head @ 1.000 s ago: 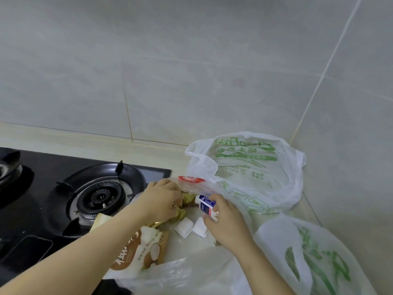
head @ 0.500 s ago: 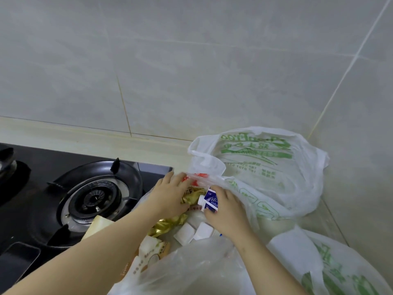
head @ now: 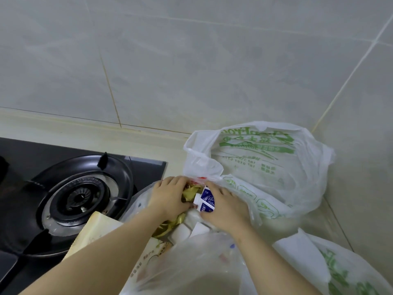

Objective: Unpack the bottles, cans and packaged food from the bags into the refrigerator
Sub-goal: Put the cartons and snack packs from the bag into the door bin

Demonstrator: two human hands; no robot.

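From your head camera you see three white bags with green print on the worktop (head: 176,152): a back bag (head: 265,162) in the tiled corner, a front bag (head: 191,269) under your arms, and a right bag (head: 350,273). One blue-and-white carton (head: 207,200) lies in the front bag's mouth, cap to the left. Your right hand (head: 225,207) curls round it from the right. One gold pack (head: 189,191) lies just left of the carton, and your left hand (head: 170,199) grips it with fingers curled over the top. Two white blocks (head: 180,234) show just below both hands. One cream box (head: 95,231) lies beside the one full burner (head: 78,196). Both forearms reach in from the bottom edge, knuckles up, hands close together.
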